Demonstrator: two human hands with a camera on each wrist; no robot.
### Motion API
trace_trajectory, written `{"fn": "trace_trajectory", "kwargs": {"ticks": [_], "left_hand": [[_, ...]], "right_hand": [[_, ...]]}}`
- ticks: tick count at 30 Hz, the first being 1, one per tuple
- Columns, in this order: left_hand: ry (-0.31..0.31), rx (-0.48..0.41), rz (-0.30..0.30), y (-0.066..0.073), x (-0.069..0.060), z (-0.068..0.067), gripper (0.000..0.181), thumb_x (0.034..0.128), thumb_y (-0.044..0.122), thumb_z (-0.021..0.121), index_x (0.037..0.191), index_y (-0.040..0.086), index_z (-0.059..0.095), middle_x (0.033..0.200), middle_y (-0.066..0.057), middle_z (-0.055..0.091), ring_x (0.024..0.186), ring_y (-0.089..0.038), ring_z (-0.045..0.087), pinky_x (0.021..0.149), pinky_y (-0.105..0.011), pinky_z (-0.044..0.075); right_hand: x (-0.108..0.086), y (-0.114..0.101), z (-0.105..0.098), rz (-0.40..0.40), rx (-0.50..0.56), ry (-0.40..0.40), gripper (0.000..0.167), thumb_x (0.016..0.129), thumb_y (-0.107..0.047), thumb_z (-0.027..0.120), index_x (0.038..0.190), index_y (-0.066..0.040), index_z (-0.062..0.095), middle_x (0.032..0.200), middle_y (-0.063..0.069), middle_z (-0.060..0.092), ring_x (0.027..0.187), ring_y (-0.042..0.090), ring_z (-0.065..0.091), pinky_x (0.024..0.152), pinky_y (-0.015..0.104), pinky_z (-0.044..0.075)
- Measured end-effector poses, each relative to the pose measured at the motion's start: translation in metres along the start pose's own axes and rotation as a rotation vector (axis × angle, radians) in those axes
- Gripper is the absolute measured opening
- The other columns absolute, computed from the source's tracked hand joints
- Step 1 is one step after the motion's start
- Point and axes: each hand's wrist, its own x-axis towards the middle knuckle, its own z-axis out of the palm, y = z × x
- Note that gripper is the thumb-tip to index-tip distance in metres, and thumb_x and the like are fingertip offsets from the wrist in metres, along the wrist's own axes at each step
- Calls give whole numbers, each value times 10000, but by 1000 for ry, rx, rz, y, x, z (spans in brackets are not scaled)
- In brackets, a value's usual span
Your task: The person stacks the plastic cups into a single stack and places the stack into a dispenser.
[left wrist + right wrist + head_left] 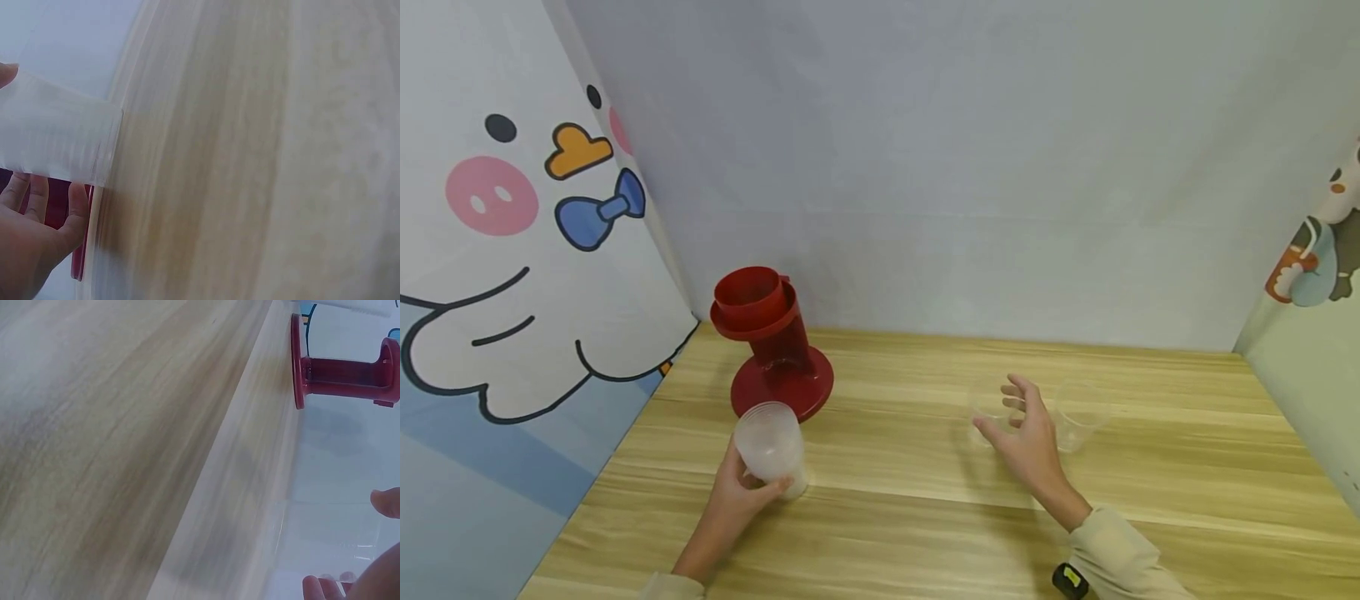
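In the head view my left hand [741, 496] grips a stack of clear plastic cups [771, 450], its thumb across the near side. The left wrist view also shows the cup stack [59, 134], upright, with fingers on either side. My right hand [1030, 442] is at a single clear cup [988, 400] standing on the table, thumb and fingers spread apart around its near side. Seen from the right wrist, the clear cup [325, 534] has the thumb [387, 503] near its rim; contact is hard to tell. Another clear cup [1078, 417] stands just right of that hand.
A red stand [782, 375] with a round base and a ring on top, holding a red cup-shaped piece [748, 296], is behind the stack. The wooden table [895, 542] meets a pale back wall [940, 208]. A cartoon-printed panel [490, 292] borders the left.
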Motion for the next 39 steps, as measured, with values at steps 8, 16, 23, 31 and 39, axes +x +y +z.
{"fn": "trace_trajectory", "kwargs": {"ticks": [8,16,23,31,39], "left_hand": [[0,5,-24,3,0,0,860,718,-29,776,1426,120,310,1251,-32,468,1102,-91,486,871,-232,430],[19,6,0,0,0,1,867,696,-59,777,1418,100,322,1217,-6,493,1074,-80,502,841,-233,449],[12,23,-27,1,0,1,877,713,-32,777,1433,98,292,1246,-29,467,1095,-72,477,864,-215,427],[10,20,-28,1,0,0,882,714,-36,775,1436,103,287,1247,-23,465,1097,-72,481,869,-213,421],[14,13,-10,0,0,1,869,711,-43,772,1428,108,305,1223,8,488,1087,-73,493,855,-220,428]], "right_hand": [[1,-6,-1,-24,12,-3,725,792,-144,768,1378,-23,359,1281,179,498,1124,342,505,857,477,454],[1,-14,-3,-66,19,3,750,777,-157,786,1385,-37,364,1285,156,501,1126,346,502,851,467,449],[0,-24,-4,-82,27,5,744,763,-159,797,1377,-70,385,1266,124,518,1114,322,511,849,465,449],[-1,-39,-3,-122,37,13,740,754,-147,805,1368,-94,395,1248,86,531,1106,272,527,833,444,462],[-3,-52,0,-143,63,-2,721,747,-152,812,1352,-136,420,1230,38,539,1107,229,533,832,427,461]]}}
